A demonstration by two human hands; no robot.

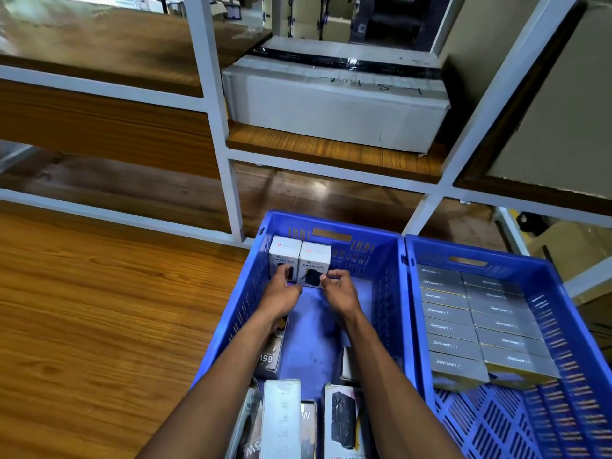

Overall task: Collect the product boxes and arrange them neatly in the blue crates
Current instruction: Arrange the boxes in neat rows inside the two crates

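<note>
- While standing upright at centre frame, two white boxes (299,265) are touching in the left crate (381,256).
- Left hand (281,291) is pinching the left one, right hand (339,289) the right one.

The scene is lit evenly and rather brightly, with a cool tone. A soft glare patch lies on the wooden floor (318,190) just behind the left blue crate (381,246), and the black tape on the white carton (334,104), further behind that crate, also shines. Shadows are weak; a faint one falls inside the crate under the forearms. The wide lens bends the white shelf posts (212,104) outward. Boxes at the near end of the crate are blurred, and the far background is soft
</note>
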